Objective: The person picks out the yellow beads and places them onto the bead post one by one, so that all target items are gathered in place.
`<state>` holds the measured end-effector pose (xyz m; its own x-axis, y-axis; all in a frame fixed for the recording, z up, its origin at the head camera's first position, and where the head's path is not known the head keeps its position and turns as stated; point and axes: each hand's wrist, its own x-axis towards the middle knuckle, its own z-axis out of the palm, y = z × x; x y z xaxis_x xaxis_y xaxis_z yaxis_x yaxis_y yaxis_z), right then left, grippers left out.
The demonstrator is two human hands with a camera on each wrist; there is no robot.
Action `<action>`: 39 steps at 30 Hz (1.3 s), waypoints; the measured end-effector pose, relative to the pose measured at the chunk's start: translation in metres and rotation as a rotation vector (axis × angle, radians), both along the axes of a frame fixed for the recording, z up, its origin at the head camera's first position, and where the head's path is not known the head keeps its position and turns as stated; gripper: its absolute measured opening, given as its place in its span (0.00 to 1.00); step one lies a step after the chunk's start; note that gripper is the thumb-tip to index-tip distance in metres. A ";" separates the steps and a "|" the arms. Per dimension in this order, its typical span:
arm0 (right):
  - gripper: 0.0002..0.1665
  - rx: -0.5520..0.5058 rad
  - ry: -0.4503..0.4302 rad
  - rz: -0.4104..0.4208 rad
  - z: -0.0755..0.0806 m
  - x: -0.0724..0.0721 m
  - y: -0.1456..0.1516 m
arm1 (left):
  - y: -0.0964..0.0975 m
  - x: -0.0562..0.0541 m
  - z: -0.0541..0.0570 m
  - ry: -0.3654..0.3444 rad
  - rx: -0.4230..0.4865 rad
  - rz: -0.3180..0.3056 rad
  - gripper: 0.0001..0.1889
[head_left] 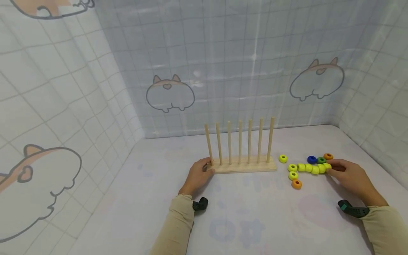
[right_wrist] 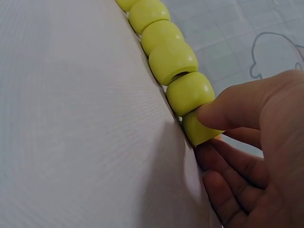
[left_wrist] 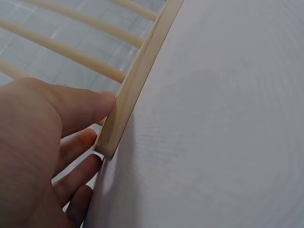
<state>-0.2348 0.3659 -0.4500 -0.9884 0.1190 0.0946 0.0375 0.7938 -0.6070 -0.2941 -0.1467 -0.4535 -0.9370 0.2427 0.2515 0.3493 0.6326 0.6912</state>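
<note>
A wooden peg rack (head_left: 242, 168) stands on the table, its several upright rods bare. My left hand (head_left: 197, 176) grips the left end of its base. In the left wrist view, the thumb (left_wrist: 90, 107) lies on the front of the base (left_wrist: 135, 88) and fingers reach behind the end. Right of the rack, several yellow beads (head_left: 308, 168) lie on their sides in a touching row. My right hand (head_left: 349, 177) pinches the yellow bead (right_wrist: 197, 127) at the row's right end between thumb and fingers. The fingertips behind that bead are partly hidden.
Behind the row lie a blue bead (head_left: 312, 159), a green bead (head_left: 321, 160) and an orange bead (head_left: 328, 156). Near its left end are loose yellow beads (head_left: 293, 175) and another orange bead (head_left: 296, 184). A patterned sheet (head_left: 223, 71) hangs behind the table.
</note>
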 end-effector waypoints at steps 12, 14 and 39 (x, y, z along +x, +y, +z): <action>0.31 0.019 0.038 0.005 -0.001 0.000 0.000 | 0.000 0.000 0.000 -0.002 -0.024 0.013 0.27; 0.31 0.017 0.044 0.009 -0.001 -0.001 -0.001 | 0.000 0.000 0.000 0.007 -0.029 0.010 0.27; 0.35 0.003 0.059 -0.033 -0.003 0.001 -0.006 | -0.001 0.000 -0.006 0.017 0.013 -0.005 0.26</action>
<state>-0.2339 0.3603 -0.4532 -0.9766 0.1506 0.1532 0.0274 0.7946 -0.6065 -0.2937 -0.1480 -0.4597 -0.9315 0.2435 0.2702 0.3638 0.6217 0.6937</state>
